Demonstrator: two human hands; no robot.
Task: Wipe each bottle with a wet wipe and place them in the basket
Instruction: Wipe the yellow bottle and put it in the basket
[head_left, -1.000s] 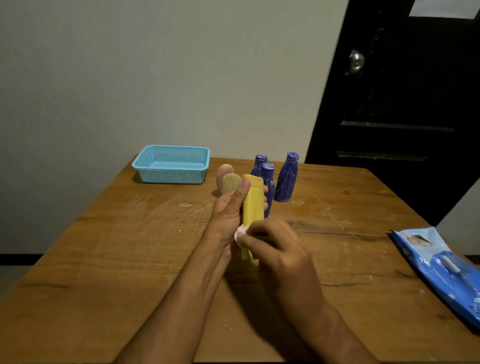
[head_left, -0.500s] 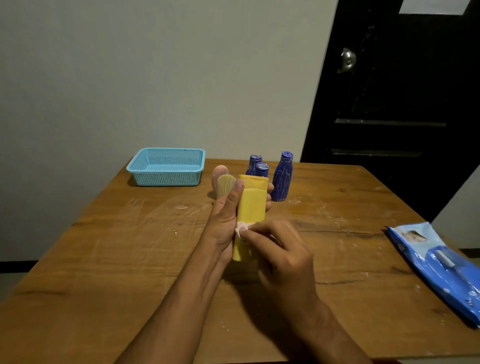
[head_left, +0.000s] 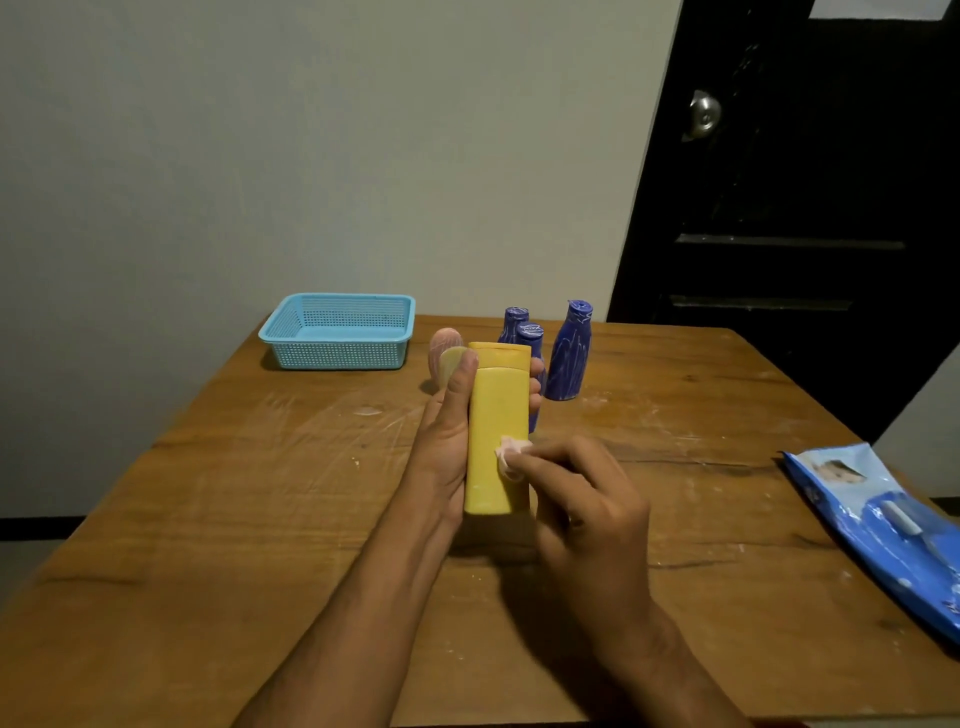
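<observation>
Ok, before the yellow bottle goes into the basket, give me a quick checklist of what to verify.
1. Left hand grips the yellow bottle: ok.
2. Right hand pinches the wipe against the bottle's front: ok.
3. Bottle wiped all round: cannot tell, its back is hidden.
4. Basket has room: ok, nothing seen inside.
5. Path to the basket: ok, bare table between.
6. Blue bottles upright behind: ok.

Home room: wooden table (head_left: 260, 519), door (head_left: 805, 182)
</observation>
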